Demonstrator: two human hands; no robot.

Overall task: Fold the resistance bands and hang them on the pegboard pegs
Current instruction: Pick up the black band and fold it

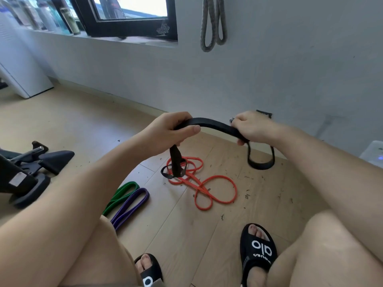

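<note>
Hands (165, 131) around black band (215, 125)

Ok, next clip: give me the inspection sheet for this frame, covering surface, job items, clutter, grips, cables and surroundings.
Surface: wooden floor, strewn with small dark flecks.
Job's things: black band held in the air, its ends hanging down in loops; red band tangled on the floor; green band and purple band lying folded side by side; grey band already hanging on the wall.
Clutter: black equipment base at left.
Grips: left hand and right hand each grip the black band.
Cables: nothing seen.
Surroundings: grey wall, black-framed window, white unit, bottles on the sill; no pegboard in view.
</note>
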